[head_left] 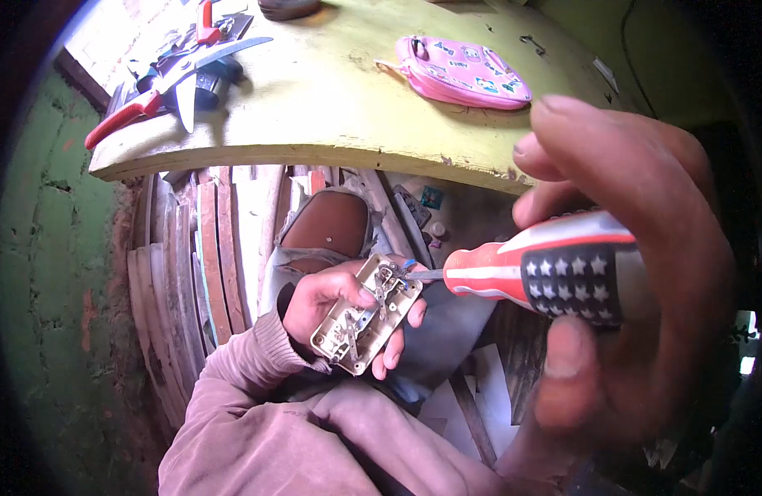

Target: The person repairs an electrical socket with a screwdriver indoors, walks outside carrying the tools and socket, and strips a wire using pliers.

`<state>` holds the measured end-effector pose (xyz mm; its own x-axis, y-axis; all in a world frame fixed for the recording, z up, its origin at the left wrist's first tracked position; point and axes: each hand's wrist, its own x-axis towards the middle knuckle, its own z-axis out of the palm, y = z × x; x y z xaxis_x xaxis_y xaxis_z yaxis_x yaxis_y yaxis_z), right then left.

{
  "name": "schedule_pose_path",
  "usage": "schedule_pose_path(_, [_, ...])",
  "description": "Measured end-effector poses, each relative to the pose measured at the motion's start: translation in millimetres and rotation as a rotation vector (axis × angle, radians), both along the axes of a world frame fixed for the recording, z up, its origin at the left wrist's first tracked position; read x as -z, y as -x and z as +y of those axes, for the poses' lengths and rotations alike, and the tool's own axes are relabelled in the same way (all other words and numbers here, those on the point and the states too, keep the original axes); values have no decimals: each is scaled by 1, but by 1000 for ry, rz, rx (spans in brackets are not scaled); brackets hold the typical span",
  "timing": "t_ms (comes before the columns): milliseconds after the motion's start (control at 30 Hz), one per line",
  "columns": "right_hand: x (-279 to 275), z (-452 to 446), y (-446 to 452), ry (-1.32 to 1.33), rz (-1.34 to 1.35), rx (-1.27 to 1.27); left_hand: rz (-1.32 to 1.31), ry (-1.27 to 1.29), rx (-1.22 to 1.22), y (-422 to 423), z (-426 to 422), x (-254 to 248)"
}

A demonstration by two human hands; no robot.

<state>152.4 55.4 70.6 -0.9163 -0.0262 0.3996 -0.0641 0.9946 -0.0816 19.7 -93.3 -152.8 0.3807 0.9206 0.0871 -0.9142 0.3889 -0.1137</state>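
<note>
My left hand (327, 302) holds a small cream plastic housing (369, 318), its open side with metal strips and contacts facing up, the thumb resting on the inner parts. Large in the right of the view, my right hand (637, 273) grips a screwdriver (488, 271) with a red and white handle and a black band of white stars. The screwdriver's shaft points left, and its tip is at the upper right end of the housing, by a bit of blue. Whether the tip sits in a screw is too small to tell.
A yellow-green table (315, 99) spans the top, bearing a pink pouch (468, 74) and red-handled shears (150, 99) among dark tools. Wooden strips (220, 256) stand at the left below it, beside a green wall (59, 248). My knee (327, 223) shows through torn trousers.
</note>
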Motion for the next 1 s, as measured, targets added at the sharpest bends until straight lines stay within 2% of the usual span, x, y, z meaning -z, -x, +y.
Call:
schedule_pose_path(200, [0,0,2,103,-28,-25,-112,4,134,2,8,4])
schedule_pose_path(333, [0,-1,3,135,-43,-32,-74,26,118,5,8,2])
schedule_pose_path(433, [-1,-3,4,159,-46,-36,134,-3,-40,3,3,5])
schedule_pose_path(600, [-3,-6,5,238,-65,-53,235,0,-161,3,2,-2])
schedule_pose_path(700, [-3,-6,6,199,-75,-76,400,50,-158,7,1,-7])
schedule_pose_path(800, [17,-11,-1,49,47,133,494,88,-226,3,2,-13])
schedule_pose_path(933, [33,-12,-2,326,285,47,533,105,-320,1,0,-13])
schedule_pose_path(1000, [33,-6,-7,346,245,7,538,74,-357,1,0,-14])
